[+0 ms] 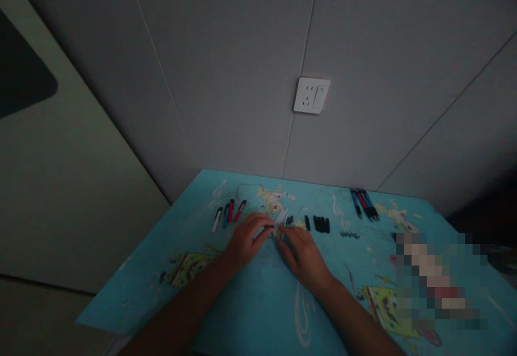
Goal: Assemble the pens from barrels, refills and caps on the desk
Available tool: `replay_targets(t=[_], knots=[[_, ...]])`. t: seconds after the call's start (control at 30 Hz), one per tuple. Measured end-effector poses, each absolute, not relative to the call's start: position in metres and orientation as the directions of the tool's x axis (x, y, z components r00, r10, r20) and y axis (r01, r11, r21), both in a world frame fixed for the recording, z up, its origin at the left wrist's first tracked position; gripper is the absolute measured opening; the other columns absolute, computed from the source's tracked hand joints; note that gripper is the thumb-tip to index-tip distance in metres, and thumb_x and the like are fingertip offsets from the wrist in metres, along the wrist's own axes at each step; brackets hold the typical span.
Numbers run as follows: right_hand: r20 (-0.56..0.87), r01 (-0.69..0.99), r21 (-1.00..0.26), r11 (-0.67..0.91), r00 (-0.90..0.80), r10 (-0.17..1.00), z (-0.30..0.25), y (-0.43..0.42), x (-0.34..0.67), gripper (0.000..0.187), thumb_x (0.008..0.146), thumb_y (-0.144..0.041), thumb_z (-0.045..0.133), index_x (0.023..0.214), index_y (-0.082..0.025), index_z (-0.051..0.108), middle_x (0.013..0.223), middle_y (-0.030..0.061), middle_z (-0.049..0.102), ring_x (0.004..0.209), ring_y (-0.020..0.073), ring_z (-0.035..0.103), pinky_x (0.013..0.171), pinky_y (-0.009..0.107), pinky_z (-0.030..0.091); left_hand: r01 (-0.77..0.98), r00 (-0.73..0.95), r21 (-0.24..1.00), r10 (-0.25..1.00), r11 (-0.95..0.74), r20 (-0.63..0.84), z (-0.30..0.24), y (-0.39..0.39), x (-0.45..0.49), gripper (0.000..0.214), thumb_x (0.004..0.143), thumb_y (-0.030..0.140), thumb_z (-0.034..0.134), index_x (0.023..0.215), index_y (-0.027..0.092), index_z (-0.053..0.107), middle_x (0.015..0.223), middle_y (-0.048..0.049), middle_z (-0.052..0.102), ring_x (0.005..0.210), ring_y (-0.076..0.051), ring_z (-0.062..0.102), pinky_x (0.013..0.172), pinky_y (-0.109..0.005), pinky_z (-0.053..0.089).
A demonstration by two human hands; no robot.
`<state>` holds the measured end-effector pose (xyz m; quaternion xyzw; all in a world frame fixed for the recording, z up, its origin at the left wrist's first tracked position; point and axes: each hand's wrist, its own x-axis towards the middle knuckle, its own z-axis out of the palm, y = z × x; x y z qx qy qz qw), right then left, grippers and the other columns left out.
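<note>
A small bunch of thin white pen refills (279,217) stands out at a slant between my fingertips, over the middle of the table. From the left, my left hand (248,239) pinches at the bunch with its fingers closed. My right hand (304,252) closes on it from the right, thumb below. The lower ends of the refills are hidden by my fingers. Just beyond my right fingertips lie a small dark piece (290,220) and a row of short black sleeves (321,224), probably pen grips. Left of my hands are several pen barrels (231,211), white, blue and red.
Small dark coils that look like springs (349,235) lie right of the sleeves. Several blue, red and black pens (364,205) lie together at the back right. The blue patterned table (258,302) meets a grey wall with a white socket (312,95). A blurred patch covers the right side.
</note>
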<state>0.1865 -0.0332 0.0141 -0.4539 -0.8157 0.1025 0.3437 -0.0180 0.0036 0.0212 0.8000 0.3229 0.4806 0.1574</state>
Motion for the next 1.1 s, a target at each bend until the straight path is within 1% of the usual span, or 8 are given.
replay_targets(t=[0.13, 0.33, 0.43, 0.53, 0.63, 0.7, 0.87, 1.1], knots=[[0.475, 0.650, -0.507, 0.567, -0.338, 0.812, 0.013, -0.033, 0.187, 0.037, 0.095, -0.027, 0.051, 0.131, -0.022, 0.052, 0.119, 0.0112, 0.063, 0.110, 0.0259, 0.058, 0.097, 0.045, 0.046, 0.258, 0.358, 0.588, 0.641, -0.766, 0.679, 0.018, -0.003, -0.012, 0.018, 0.091, 0.017, 0.056, 0.108, 0.020, 0.061, 0.101, -0.0074, 0.065, 0.098, -0.018, 0.061, 0.087, -0.034, 0.052], [0.465, 0.635, -0.503, 0.587, -0.373, 0.803, 0.012, -0.030, 0.188, 0.023, 0.096, -0.029, 0.050, 0.113, -0.022, 0.063, 0.106, 0.0093, 0.067, 0.100, 0.0244, 0.061, 0.091, 0.043, 0.048, 0.217, 0.404, 0.570, 0.604, -0.793, 0.687, 0.018, -0.007, -0.010, 0.020, 0.091, 0.015, 0.056, 0.110, 0.021, 0.061, 0.102, -0.0080, 0.064, 0.097, -0.018, 0.062, 0.087, -0.035, 0.053], [0.447, 0.625, -0.537, 0.567, -0.358, 0.819, 0.014, -0.030, 0.188, 0.021, 0.096, -0.029, 0.049, 0.110, -0.021, 0.063, 0.101, 0.0085, 0.067, 0.095, 0.0236, 0.061, 0.089, 0.041, 0.048, 0.258, 0.370, 0.583, 0.636, -0.770, 0.677, 0.019, -0.005, -0.010, 0.022, 0.092, 0.016, 0.054, 0.112, 0.021, 0.061, 0.103, -0.0082, 0.063, 0.100, -0.019, 0.060, 0.088, -0.035, 0.052], [0.444, 0.601, -0.619, 0.505, -0.262, 0.857, 0.017, -0.031, 0.190, 0.021, 0.097, -0.030, 0.048, 0.105, -0.020, 0.064, 0.098, 0.0085, 0.067, 0.091, 0.0222, 0.062, 0.085, 0.037, 0.049, 0.346, 0.322, 0.597, 0.689, -0.724, 0.649, 0.019, 0.000, -0.011, 0.024, 0.093, 0.017, 0.052, 0.115, 0.021, 0.061, 0.106, -0.0083, 0.062, 0.103, -0.020, 0.059, 0.092, -0.036, 0.049], [0.439, 0.569, -0.695, 0.439, -0.146, 0.886, 0.021, -0.033, 0.193, 0.021, 0.097, -0.033, 0.048, 0.100, -0.020, 0.065, 0.094, 0.0081, 0.068, 0.087, 0.0212, 0.063, 0.079, 0.033, 0.050, 0.404, 0.368, 0.590, 0.714, -0.699, 0.595, 0.018, 0.003, -0.011, 0.022, 0.094, 0.019, 0.052, 0.113, 0.021, 0.061, 0.106, -0.0076, 0.062, 0.103, -0.019, 0.058, 0.092, -0.036, 0.048], [0.428, 0.555, -0.722, 0.413, -0.110, 0.897, 0.023, -0.034, 0.196, 0.022, 0.096, -0.034, 0.050, 0.097, -0.020, 0.066, 0.092, 0.0076, 0.068, 0.084, 0.0209, 0.063, 0.077, 0.032, 0.050, 0.421, 0.418, 0.589, 0.724, -0.690, 0.548, 0.017, 0.003, -0.010, 0.020, 0.094, 0.022, 0.053, 0.112, 0.021, 0.061, 0.105, -0.0072, 0.061, 0.103, -0.019, 0.058, 0.092, -0.035, 0.048], [0.419, 0.533, -0.745, 0.401, -0.093, 0.903, 0.023, -0.036, 0.197, 0.019, 0.093, -0.036, 0.056, 0.090, -0.020, 0.067, 0.086, 0.0057, 0.068, 0.080, 0.0201, 0.063, 0.074, 0.032, 0.050, 0.446, 0.468, 0.600, 0.744, -0.665, 0.477, 0.016, 0.001, -0.007, 0.018, 0.093, 0.026, 0.055, 0.109, 0.021, 0.061, 0.102, -0.0063, 0.062, 0.101, -0.020, 0.058, 0.090, -0.035, 0.048], [0.469, 0.519, -0.714, 0.470, -0.144, 0.871, 0.020, -0.036, 0.196, 0.014, 0.092, -0.032, 0.059, 0.088, -0.021, 0.067, 0.085, 0.0051, 0.067, 0.081, 0.0201, 0.063, 0.076, 0.033, 0.049, 0.457, 0.539, 0.564, 0.719, -0.688, 0.440, 0.009, 0.000, -0.007, 0.018, 0.091, 0.029, 0.059, 0.105, 0.020, 0.062, 0.100, -0.0076, 0.062, 0.099, -0.022, 0.057, 0.089, -0.037, 0.047]])
